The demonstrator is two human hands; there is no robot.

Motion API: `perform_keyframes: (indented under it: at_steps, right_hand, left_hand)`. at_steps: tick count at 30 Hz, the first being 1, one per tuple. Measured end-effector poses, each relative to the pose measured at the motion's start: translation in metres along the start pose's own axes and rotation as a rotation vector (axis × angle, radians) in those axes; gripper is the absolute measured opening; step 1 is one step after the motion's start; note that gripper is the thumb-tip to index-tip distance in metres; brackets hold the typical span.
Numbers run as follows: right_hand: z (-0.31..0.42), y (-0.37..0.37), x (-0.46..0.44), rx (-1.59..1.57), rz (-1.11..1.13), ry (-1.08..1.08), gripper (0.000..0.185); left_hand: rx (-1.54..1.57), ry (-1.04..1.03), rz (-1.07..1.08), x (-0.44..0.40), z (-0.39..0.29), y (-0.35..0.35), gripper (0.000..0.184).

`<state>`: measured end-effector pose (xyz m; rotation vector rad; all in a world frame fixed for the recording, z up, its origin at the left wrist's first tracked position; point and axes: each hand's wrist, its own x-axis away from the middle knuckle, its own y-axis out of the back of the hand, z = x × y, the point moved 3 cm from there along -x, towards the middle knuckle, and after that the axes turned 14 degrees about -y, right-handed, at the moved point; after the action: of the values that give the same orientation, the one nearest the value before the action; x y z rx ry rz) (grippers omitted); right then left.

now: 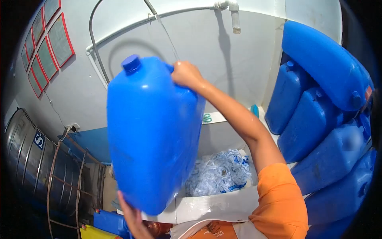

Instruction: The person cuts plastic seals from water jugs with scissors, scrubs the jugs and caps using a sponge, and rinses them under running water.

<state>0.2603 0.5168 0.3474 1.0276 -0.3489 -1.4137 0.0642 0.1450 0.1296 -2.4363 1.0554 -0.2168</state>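
Observation:
A large blue jerrycan (153,119) with a blue cap hangs tilted in front of me, above the front edge of a white-rimmed basin. My right hand (186,74) is closed around the handle at its top. My left hand (134,217) is at the jerrycan's lower left side, its fingers stretched out along the bottom. Behind the jerrycan, clear and blue-white plastic material (223,171) lies heaped in the basin (219,206). Water runs from a hose (150,7) down behind the jerrycan.
Several blue jerrycans (304,135) are stacked at the right. A steel tank (36,159) and a metal frame (51,179) stand at the left. Green-handled scissors (207,118) lie on the back ledge. A white pipe (236,22) juts from the wall, near red-edged sheets (60,40).

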Motion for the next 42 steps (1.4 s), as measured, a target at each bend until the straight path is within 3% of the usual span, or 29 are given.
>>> perform_keyframes:
  at_steps: [4, 7, 9, 11, 14, 17, 19, 20, 23, 25, 28, 30, 31, 36, 37, 40, 42]
  right_hand:
    - [-0.028, -0.032, -0.012, 0.031, -0.035, 0.033, 0.049]
    - [-0.037, -0.049, 0.005, 0.205, 0.083, 0.069, 0.05]
    - [-0.015, -0.025, 0.021, 0.124, 0.1, 0.008, 0.048]
    - [0.0, 0.002, 0.019, 0.008, 0.007, -0.016, 0.045]
    - [0.003, 0.013, -0.003, -0.056, -0.033, 0.027, 0.044]
    - [-0.036, -0.031, -0.017, 0.036, 0.006, 0.063, 0.044]
    - [-0.074, -0.046, -0.009, 0.035, 0.253, 0.092, 0.057]
    - [-0.095, -0.043, 0.002, -0.06, 0.253, 0.126, 0.061]
    - [-0.19, -0.066, 0.025, -0.472, 0.163, 0.082, 0.066]
    - [-0.252, -0.069, 0.058, -0.623, 0.091, -0.026, 0.059]
    - [-0.289, -0.074, 0.134, -0.639, 0.086, -0.154, 0.058]
    - [-0.311, -0.092, 0.18, -0.683, 0.104, -0.303, 0.058]
    - [-0.321, -0.1, 0.199, -0.705, 0.111, -0.37, 0.057]
    - [-0.333, -0.137, 0.247, -0.836, 0.13, -0.62, 0.055]
    - [-0.333, -0.141, 0.25, -0.859, 0.127, -0.647, 0.055]
    - [-0.328, -0.153, 0.251, -0.936, 0.113, -0.711, 0.053]
    - [-0.321, -0.158, 0.247, -1.006, 0.089, -0.744, 0.053]
  left_hand:
    - [0.147, 0.128, -0.033, 0.002, 0.076, 0.006, 0.05]
    - [0.023, 0.086, 0.009, 0.02, 0.065, 0.027, 0.049]
    - [-0.14, -0.048, 0.024, 0.021, 0.014, 0.021, 0.063]
    - [0.059, 0.052, -0.008, 0.008, -0.031, -0.006, 0.068]
    - [0.039, -0.011, -0.035, -0.021, 0.005, 0.005, 0.062]
    - [0.041, 0.032, -0.031, -0.01, 0.048, -0.012, 0.063]
    - [0.013, 0.019, 0.012, -0.008, 0.042, 0.002, 0.061]
    - [-0.01, 0.014, 0.03, -0.008, 0.036, 0.006, 0.059]
    - [-0.112, -0.043, 0.161, -0.016, -0.024, -0.036, 0.059]
    - [-0.249, -0.234, 0.212, -0.022, -0.046, -0.077, 0.067]
    - [-0.343, -0.335, 0.344, -0.038, -0.043, -0.126, 0.074]
    - [-0.408, -0.657, 0.485, -0.035, -0.042, -0.178, 0.08]
    - [-0.401, -0.648, 0.508, -0.036, -0.039, -0.199, 0.08]
    - [-0.403, -0.671, 1.007, -0.007, -0.022, -0.306, 0.083]
    - [-0.4, -0.669, 1.018, -0.002, -0.021, -0.321, 0.083]
    - [-0.441, -0.747, 1.19, 0.019, -0.023, -0.367, 0.072]
    - [-0.703, -0.839, 1.307, 0.029, -0.03, -0.389, 0.062]
